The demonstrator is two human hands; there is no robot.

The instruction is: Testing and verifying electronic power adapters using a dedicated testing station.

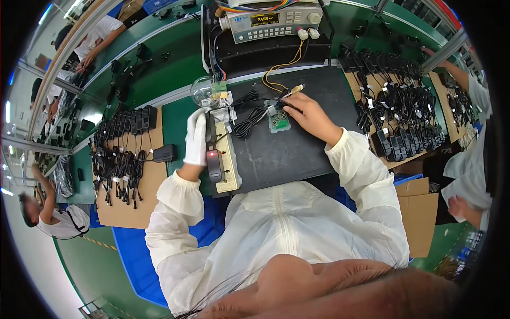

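My left hand (196, 139), in a white glove, is closed along the side of a black power adapter (210, 129) on a cream power strip (227, 162); its fingertips are partly hidden. Nearer me on the strip, a second adapter (214, 166) shows a red light. My bare right hand (312, 118) pinches a black cable plug beside a small green circuit board (279, 121). The plug's tip is mostly hidden by the fingers. A coiled black cable (248, 123) lies between both hands.
A test instrument (271, 25) with a lit screen stands at the back, yellow wires running down from it. A clear glass bulb (203, 91) is beside the strip. Adapters with cables lie on cardboard at left (114, 207) and right (390, 162). Other people work on both sides.
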